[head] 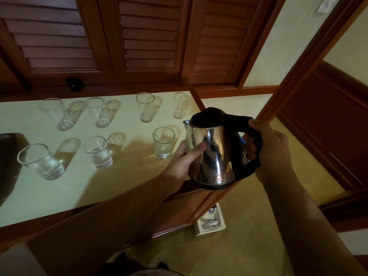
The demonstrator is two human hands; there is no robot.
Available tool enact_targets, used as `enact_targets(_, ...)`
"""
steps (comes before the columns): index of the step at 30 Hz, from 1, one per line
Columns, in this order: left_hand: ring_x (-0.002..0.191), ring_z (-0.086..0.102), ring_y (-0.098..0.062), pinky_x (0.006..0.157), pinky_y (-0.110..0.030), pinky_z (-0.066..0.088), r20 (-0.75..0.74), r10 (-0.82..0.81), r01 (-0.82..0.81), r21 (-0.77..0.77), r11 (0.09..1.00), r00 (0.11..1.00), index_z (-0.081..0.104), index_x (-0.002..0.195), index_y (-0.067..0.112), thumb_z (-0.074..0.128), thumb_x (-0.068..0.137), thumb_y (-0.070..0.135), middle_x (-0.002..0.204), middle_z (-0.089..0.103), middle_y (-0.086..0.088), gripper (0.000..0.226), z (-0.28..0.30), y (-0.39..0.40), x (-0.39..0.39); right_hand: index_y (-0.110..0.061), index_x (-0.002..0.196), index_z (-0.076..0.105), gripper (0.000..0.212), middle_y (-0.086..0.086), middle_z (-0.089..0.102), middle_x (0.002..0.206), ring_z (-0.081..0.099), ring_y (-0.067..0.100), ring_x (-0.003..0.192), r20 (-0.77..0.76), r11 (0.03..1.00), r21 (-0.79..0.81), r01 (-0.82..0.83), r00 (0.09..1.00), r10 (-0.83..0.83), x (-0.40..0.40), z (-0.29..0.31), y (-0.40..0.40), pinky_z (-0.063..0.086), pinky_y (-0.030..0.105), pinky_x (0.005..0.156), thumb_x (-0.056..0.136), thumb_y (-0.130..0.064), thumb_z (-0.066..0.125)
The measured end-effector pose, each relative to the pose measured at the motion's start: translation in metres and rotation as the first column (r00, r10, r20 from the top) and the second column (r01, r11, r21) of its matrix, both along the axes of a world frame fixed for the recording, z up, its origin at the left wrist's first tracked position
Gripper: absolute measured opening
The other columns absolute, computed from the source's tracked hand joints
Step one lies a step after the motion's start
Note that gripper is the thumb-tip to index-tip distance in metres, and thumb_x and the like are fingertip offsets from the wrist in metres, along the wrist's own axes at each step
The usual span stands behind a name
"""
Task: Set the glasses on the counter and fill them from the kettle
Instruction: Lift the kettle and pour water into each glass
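Note:
A steel kettle (214,156) with a black lid and handle hangs upright over the counter's right front corner, spout pointing left. My right hand (272,150) grips its black handle. My left hand (186,158) presses against the kettle's shiny side. Several clear glasses stand on the pale counter (123,176) in two rows. The nearest glass (163,142) stands just left of the spout. The front glasses, at middle (98,151) and left (39,161), show a little water at the bottom. The back row holds taller glasses, such as one (145,106).
A dark tray (9,160) lies at the counter's left edge. Wooden louvred shutters (147,36) rise behind the counter, with a small black object (74,84) on the ledge. A white box (211,222) sits on the carpet below the counter's right corner. A wooden door frame (298,76) stands right.

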State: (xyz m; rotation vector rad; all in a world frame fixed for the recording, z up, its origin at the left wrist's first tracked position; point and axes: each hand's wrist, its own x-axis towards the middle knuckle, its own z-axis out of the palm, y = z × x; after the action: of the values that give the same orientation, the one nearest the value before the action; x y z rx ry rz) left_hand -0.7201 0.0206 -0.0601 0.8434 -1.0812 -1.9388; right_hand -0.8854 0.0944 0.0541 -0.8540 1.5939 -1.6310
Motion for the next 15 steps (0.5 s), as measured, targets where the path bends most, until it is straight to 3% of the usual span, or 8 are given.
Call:
enact_targets(2,0.133,0.063,-0.029,0.117,-0.054,0.042,-0.008,-0.037,0.037,0.030,0.999,0.999,0.055,0.147,0.017,0.075,0.080,0.070,0.142,0.067,-0.011,0.088,0.005,-0.001,-0.009,-0.017,0.055,0.056,0.045,0.002,0.043,0.050,0.035,0.017,0.044,-0.022,1.000,0.003,0.002,1.000,-0.002,-0.006,0.002,0.002,0.034,0.027,0.047,0.097,-0.029,0.066)
enact_targets(5,0.132,0.064,-0.022,0.115,-0.043,0.045,-0.060,-0.055,0.062,0.116,0.991,0.997,0.060,0.146,0.020,0.046,0.088,0.078,0.141,0.069,-0.007,0.083,0.014,0.000,-0.022,-0.011,0.061,0.056,0.041,0.004,0.043,0.052,0.035,0.016,0.045,-0.048,0.999,0.009,0.034,0.998,-0.033,-0.011,0.008,0.004,0.033,0.027,0.048,0.097,-0.028,0.066)
enact_targets(7,0.138,0.059,-0.025,0.122,-0.050,0.036,-0.120,-0.055,0.076,0.186,0.980,0.991,0.060,0.147,0.022,0.032,0.097,0.077,0.145,0.066,-0.007,0.080,0.013,-0.002,-0.031,-0.010,0.062,0.054,0.042,0.003,0.042,0.050,0.035,0.015,0.044,-0.057,0.998,0.008,0.057,0.997,-0.056,-0.012,0.011,0.004,0.033,0.026,0.046,0.098,-0.027,0.066)
enact_targets(11,0.140,0.056,-0.029,0.125,-0.057,0.030,-0.132,-0.021,0.054,0.249,0.967,0.991,0.062,0.145,0.025,0.032,0.095,0.081,0.146,0.064,-0.008,0.080,0.009,-0.006,-0.045,-0.006,0.064,0.055,0.041,0.001,0.044,0.050,0.038,0.013,0.043,-0.053,0.998,0.000,0.069,0.996,-0.069,-0.019,0.014,0.004,0.035,0.025,0.046,0.099,-0.026,0.065)
enact_targets(15,0.135,0.060,-0.030,0.123,-0.057,0.034,-0.159,0.037,0.006,0.262,0.965,0.987,0.061,0.146,0.028,0.031,0.098,0.078,0.144,0.066,-0.010,0.076,0.009,-0.005,-0.059,0.013,0.085,0.064,0.048,0.007,0.042,0.056,0.037,0.017,0.048,-0.112,0.999,0.011,0.044,0.993,-0.043,-0.027,0.012,-0.002,0.037,0.026,0.049,0.097,-0.033,0.068)
